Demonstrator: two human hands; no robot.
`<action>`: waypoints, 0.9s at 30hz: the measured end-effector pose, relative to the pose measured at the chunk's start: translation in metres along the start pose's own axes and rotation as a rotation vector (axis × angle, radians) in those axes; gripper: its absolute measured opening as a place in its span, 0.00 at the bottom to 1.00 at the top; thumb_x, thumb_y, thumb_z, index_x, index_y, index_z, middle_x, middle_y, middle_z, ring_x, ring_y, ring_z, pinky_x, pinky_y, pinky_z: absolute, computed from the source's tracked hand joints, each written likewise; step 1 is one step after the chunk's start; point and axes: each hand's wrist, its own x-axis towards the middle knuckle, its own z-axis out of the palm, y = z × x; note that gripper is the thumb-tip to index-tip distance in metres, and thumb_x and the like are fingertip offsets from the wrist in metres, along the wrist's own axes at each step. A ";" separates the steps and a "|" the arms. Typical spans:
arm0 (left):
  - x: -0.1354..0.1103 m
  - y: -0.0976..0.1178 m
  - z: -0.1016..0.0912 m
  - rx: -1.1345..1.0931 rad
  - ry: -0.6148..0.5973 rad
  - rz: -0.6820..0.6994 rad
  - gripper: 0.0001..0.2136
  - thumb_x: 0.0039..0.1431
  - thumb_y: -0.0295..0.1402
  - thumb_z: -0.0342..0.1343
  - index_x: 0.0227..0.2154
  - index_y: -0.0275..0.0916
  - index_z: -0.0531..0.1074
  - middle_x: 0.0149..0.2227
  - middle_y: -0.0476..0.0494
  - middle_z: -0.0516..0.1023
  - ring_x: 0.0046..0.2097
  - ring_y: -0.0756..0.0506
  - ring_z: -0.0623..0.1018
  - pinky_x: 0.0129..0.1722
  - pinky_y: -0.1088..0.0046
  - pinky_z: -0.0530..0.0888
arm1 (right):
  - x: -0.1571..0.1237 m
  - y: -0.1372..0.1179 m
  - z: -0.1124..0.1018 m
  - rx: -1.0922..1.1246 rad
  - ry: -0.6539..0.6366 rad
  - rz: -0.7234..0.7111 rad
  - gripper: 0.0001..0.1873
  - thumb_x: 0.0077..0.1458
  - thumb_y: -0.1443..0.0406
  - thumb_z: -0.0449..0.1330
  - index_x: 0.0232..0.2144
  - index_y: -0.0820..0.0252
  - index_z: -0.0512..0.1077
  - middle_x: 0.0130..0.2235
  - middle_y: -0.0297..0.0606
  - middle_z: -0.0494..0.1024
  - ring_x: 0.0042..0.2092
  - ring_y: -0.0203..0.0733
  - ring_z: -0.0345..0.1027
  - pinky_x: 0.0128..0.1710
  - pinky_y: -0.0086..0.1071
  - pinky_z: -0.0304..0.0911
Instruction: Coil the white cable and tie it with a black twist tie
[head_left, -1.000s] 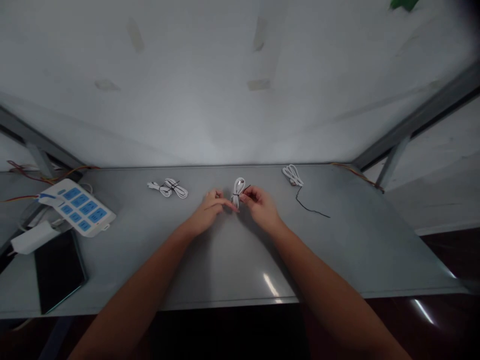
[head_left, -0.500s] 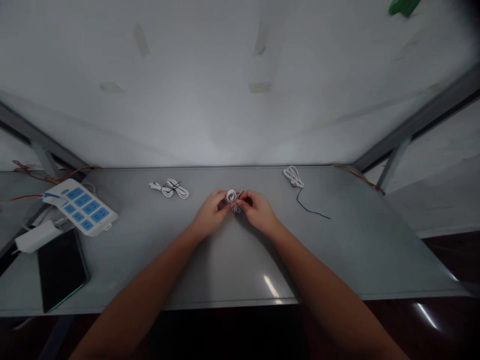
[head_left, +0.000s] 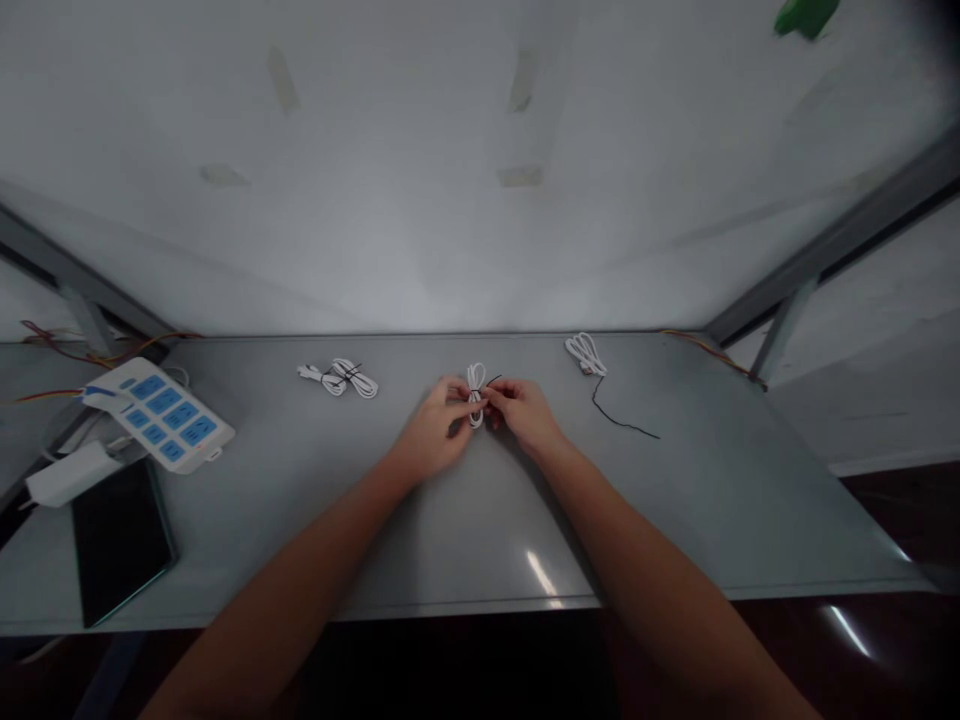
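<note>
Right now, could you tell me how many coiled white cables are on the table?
3: one bundle at the centre, pinched between the left hand and right hand; one tied bundle to the left; one loose coil back right, beside a black tie.

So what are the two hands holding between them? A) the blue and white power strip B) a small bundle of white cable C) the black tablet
B: the left hand and the right hand pinch the small bundle of white cable between their fingertips, above the table.
</note>
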 end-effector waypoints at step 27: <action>-0.003 -0.044 -0.008 0.511 0.094 -0.230 0.21 0.69 0.35 0.48 0.61 0.29 0.69 0.64 0.23 0.68 0.67 0.30 0.67 0.67 0.48 0.64 | 0.001 0.004 -0.017 -1.270 0.101 -0.330 0.31 0.71 0.58 0.46 0.69 0.66 0.62 0.73 0.50 0.59 0.73 0.61 0.50 0.72 0.56 0.44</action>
